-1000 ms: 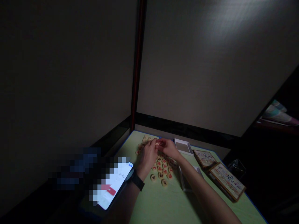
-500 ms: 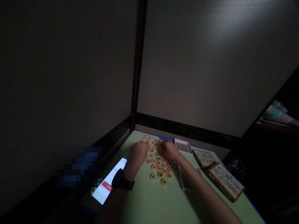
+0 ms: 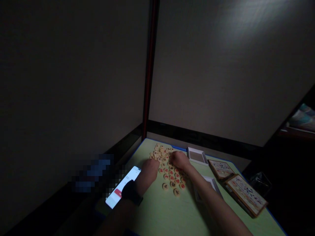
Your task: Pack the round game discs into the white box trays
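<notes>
Many round, pale xiangqi pieces (image 3: 171,178) with red or black characters lie on a light green table (image 3: 167,213). Nearer to me they lie side by side; at the far end they sit in a looser cluster (image 3: 161,151). My left hand (image 3: 150,168), with a dark watch on its wrist, is at the left edge of the pieces, its fingers curled. My right hand (image 3: 179,160) reaches over the right side of the pieces, also with curled fingers. The fingertips of both hands are hidden, so I cannot make out what they hold.
A lit phone (image 3: 123,186) lies at the table's left edge. One shallow white box tray (image 3: 197,156) stands at the back; another tray (image 3: 213,183) is partly under my right forearm. Two printed boxes (image 3: 220,168) (image 3: 246,195) lie on the right. Walls rise behind and left.
My left hand has drawn back toward me from the far cluster, uncovering pieces there. My right hand stays over nearly the same pieces. The whole view has shifted slightly.
</notes>
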A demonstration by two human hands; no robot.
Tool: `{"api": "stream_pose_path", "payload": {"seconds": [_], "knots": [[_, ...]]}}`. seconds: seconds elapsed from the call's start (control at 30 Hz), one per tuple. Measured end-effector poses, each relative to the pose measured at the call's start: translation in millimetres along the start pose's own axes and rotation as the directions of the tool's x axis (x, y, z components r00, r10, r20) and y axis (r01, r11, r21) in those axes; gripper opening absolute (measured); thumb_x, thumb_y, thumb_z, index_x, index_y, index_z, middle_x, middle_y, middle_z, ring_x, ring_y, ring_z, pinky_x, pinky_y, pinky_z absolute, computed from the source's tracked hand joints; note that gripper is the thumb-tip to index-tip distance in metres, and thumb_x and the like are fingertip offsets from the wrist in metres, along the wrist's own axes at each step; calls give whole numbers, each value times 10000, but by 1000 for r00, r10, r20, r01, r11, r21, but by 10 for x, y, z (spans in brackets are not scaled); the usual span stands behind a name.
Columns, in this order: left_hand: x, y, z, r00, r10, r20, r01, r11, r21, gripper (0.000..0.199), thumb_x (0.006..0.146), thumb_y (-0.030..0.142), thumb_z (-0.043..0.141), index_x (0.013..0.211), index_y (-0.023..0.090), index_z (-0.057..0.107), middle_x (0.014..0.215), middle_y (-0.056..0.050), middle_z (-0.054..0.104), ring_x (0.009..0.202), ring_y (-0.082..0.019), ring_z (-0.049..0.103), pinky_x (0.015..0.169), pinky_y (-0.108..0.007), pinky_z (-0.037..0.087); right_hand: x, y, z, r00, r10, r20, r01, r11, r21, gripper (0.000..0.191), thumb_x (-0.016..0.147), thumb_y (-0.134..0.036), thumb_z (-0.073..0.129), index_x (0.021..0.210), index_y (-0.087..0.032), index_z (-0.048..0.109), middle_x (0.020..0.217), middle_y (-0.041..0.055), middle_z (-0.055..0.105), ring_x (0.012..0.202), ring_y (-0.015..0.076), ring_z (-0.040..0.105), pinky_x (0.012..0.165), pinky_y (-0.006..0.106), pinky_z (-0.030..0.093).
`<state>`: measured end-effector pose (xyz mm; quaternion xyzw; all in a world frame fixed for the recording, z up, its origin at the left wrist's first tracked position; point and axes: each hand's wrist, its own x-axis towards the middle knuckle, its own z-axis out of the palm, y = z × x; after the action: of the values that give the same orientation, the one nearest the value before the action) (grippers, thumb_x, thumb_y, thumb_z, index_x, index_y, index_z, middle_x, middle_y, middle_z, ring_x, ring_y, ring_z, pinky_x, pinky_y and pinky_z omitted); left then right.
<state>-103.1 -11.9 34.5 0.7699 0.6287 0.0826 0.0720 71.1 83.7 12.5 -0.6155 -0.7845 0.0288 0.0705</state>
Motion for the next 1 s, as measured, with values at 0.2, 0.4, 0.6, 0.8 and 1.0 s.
{"api": "stream_pose_path", "payload": {"seconds": [0.2,0.4,0.6,0.8,1.0], "knots": [[-14,-63,168,996,75,-55,-77,997,-23,416,849,-74,334,1005,112,671,1066,-182,681,1039,-256,648,915,-373,501,-23,-11,-3,1000,-22,-22,23,999,42,145,820,-230,644,895,-166,750,985,156,759,941,261,695,721,270,440],[-6,-194,271,972,201,-122,-222,956,-194,314,835,-1,469,993,175,676,1026,-79,702,1038,-199,633,981,-328,457,-258,-11,-172,993,-78,-93,87,991,101,236,921,-253,524,920,-168,743,977,122,761,925,214,685,743,252,429],[-24,-229,280,981,172,-91,-194,903,-384,270,753,54,549,946,174,694,962,-46,719,931,-187,646,881,-296,482,-931,-2,-120,957,-212,-198,251,948,196,241,946,-250,491,878,-180,712,891,75,741,866,201,662,764,264,450],[-78,-272,340,994,105,-21,-105,925,-364,231,755,173,630,973,154,704,1013,-88,717,995,-234,636,906,-331,456,-1627,28,250,884,-386,-264,426,898,112,250,988,-260,432,929,-195,665,873,68,718,818,192,666,747,275,465],[-138,-248,396,997,73,-15,-74,951,-300,226,785,166,631,1003,153,688,1094,-93,690,1063,-226,610,954,-316,433,-1706,-82,314,919,-359,-160,369,929,33,156,967,-264,497,942,-196,635,897,66,707,828,206,673,702,275,460]]}}
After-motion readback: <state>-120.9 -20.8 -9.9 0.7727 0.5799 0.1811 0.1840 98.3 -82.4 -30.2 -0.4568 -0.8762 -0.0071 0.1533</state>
